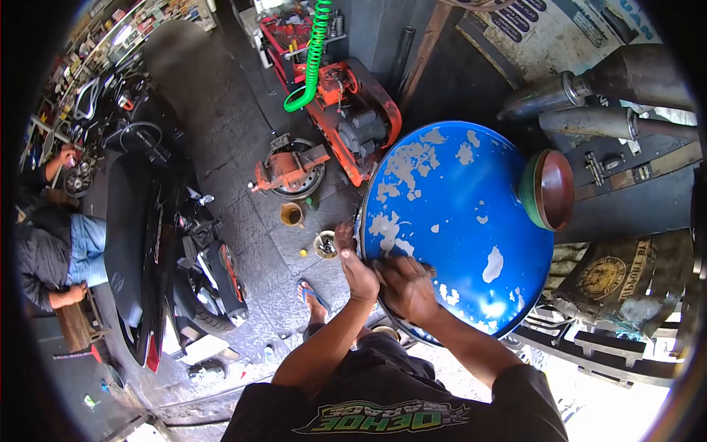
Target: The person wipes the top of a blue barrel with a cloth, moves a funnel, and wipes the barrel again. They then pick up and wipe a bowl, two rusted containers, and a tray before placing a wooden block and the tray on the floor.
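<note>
Your two hands are at the edge of the blue drum, which stands in front of you, a little to your right. Your left hand is open, with the fingers nearly straight, beside the drum's rim; I see nothing held in it. Your right hand has bent fingers over the near edge, close to the left one; I cannot tell if it grips something below. A red and green bowl occupies the drum's right side, well apart from your hands. On the floor, past your left hand, there are a small container with some pieces inside and a brown mug. Farther stand an orange tool and the red compressor, with a green coiled hose hanging above. At left, a motorcycle lies between you and another person. On the right there is a printed sack.
</note>
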Available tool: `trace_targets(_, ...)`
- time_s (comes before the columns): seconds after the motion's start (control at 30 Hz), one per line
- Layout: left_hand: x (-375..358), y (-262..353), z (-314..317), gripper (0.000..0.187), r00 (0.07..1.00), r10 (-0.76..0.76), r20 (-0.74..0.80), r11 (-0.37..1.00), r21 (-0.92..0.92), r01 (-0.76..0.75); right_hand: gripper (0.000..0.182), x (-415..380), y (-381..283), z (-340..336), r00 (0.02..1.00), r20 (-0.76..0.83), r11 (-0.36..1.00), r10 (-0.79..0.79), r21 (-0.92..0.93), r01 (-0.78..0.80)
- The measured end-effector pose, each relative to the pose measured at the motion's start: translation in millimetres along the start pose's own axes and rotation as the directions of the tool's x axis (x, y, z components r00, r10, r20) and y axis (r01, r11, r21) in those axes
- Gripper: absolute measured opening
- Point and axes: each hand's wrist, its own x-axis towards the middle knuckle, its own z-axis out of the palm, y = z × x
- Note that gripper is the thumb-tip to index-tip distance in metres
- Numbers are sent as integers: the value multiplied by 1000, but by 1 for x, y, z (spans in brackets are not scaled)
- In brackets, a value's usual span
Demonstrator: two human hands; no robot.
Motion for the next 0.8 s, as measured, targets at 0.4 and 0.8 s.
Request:
trace_targets(0.4, 7, 25, 17, 84, 981, 52, 185, 615, 768, -177, 33, 133, 109, 0, 865, -397, 951, 308, 143, -273)
trace_targets(0.8, 11, 21, 12, 89, 973, 64, 223, 688, 696, -205, 63, 170, 287, -28, 688, -609, 632, 393, -365, -684)
